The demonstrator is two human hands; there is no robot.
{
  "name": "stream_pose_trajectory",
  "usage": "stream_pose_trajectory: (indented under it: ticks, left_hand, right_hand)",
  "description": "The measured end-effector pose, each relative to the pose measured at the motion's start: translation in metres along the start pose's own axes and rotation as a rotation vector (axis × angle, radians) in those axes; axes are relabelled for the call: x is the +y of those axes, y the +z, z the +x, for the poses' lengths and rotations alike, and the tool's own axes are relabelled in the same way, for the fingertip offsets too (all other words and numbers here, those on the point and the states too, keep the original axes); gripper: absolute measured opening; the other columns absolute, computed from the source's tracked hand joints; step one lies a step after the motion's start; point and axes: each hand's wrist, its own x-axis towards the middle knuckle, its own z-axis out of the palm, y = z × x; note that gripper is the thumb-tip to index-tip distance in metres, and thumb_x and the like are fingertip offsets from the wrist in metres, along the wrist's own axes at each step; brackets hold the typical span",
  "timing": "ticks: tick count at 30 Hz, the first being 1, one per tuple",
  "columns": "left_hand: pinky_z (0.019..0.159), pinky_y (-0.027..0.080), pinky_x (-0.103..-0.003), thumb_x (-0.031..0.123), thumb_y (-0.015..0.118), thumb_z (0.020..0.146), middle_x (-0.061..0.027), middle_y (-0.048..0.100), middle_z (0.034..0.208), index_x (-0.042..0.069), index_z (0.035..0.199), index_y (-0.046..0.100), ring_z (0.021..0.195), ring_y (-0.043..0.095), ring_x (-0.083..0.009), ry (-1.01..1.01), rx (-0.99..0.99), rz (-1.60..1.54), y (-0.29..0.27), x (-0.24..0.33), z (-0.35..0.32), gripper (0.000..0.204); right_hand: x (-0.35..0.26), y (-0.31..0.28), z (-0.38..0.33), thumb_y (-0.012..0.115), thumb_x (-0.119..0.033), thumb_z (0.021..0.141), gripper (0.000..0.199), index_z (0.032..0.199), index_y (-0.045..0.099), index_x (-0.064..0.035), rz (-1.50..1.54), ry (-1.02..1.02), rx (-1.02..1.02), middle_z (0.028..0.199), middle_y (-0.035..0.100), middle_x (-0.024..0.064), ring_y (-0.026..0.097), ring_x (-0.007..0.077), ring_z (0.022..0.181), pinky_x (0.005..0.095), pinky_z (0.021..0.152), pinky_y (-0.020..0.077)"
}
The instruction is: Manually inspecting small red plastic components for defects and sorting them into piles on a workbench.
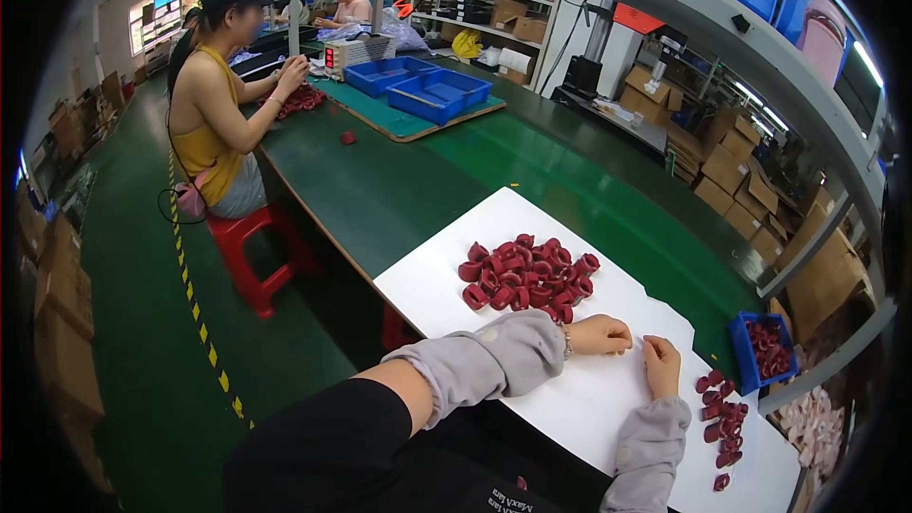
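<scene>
A heap of small dark red ring-shaped parts lies on white sheets spread over the green table. Just to the near right of the heap is my left hand, its fingers curled with the fingertips together. Facing it across a narrow gap, my right hand has thumb and fingers drawn together in a pinch. Whatever either hand holds, if anything, is too small or hidden to make out. Grey sleeve covers wrap both forearms. A looser group of the same red parts lies right of my right hand.
A blue bin of red parts stands at the right edge, near a metal frame post. Farther along the green table, blue trays rest on a mat. A co-worker sits at the far left on a red stool.
</scene>
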Motion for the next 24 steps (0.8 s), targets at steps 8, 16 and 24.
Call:
stream_pose_trajectory:
  ticks: [8, 16, 24]
  left_hand:
    - [0.066, 0.049, -0.024, 0.019, 0.055, 0.089, -0.0041, 0.063, 0.08, 0.001, 0.093, 0.061, 0.07, 0.058, -0.0094, 0.023, 0.04, -0.073, 0.003, 0.003, 0.001, 0.019]
    - [0.066, 0.049, -0.024, 0.019, 0.055, 0.089, -0.0043, 0.063, 0.08, 0.001, 0.094, 0.061, 0.07, 0.058, -0.0095, 0.03, 0.037, -0.09, 0.003, 0.002, 0.002, 0.019]
    - [0.069, 0.049, -0.024, 0.022, 0.055, 0.092, -0.0032, 0.063, 0.083, 0.002, 0.097, 0.06, 0.072, 0.058, -0.0087, -0.005, 0.0, -0.056, 0.001, -0.001, 0.003, 0.021]
  right_hand:
    - [-0.017, -0.002, -0.002, 0.059, -0.007, 0.086, 0.016, 0.096, 0.065, 0.0033, -0.046, 0.038, -0.016, 0.085, 0.061, 0.0049, 0.054, 0.0114, 0.073, 0.0236, 0.066, 0.0442]
    - [-0.012, -0.004, 0.0, 0.059, -0.007, 0.085, 0.015, 0.095, 0.065, 0.0034, -0.05, 0.015, -0.035, 0.085, 0.06, 0.0051, 0.054, 0.0118, 0.072, 0.0241, 0.066, 0.0442]
    - [-0.006, -0.001, -0.001, 0.059, -0.006, 0.086, 0.015, 0.095, 0.065, 0.0034, -0.052, 0.02, -0.019, 0.087, 0.06, 0.0047, 0.054, 0.0118, 0.073, 0.0236, 0.066, 0.044]
